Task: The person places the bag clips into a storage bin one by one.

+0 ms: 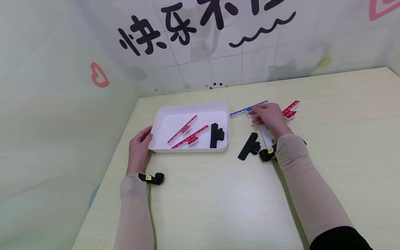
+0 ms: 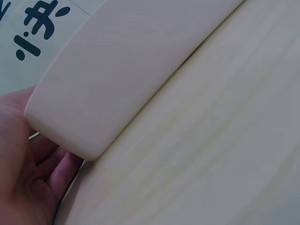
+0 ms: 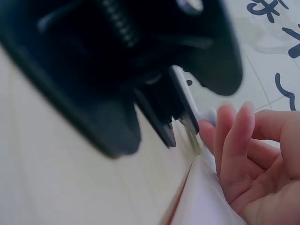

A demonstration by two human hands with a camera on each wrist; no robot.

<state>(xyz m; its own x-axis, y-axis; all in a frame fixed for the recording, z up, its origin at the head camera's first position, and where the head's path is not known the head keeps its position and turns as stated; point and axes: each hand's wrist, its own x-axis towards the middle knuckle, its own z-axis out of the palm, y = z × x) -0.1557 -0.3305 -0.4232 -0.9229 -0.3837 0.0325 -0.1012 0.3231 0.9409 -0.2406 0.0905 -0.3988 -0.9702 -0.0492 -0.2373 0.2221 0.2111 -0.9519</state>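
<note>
My left hand (image 1: 139,146) grips the left end of a white plastic tray (image 1: 190,150), thumb at the rim and fingers beneath, as the left wrist view shows. Inside the tray lie a red ruler clip (image 1: 182,130), a second red ruler clip (image 1: 200,131) and a black clip (image 1: 214,135). Right of the tray, my right hand (image 1: 271,118) pinches a blue ruler clip (image 1: 240,112) by its middle; the fingers partly cover it. Nearer me, a black clip (image 1: 249,146) lies on the table, looming large and dark in the right wrist view.
Beyond my right hand lies another red ruler clip (image 1: 290,110), partly hidden. A white strip (image 1: 266,136) shows under my right wrist, mostly covered. The pale wooden table (image 1: 203,194) meets a printed wall sheet (image 1: 200,76) at the back and left.
</note>
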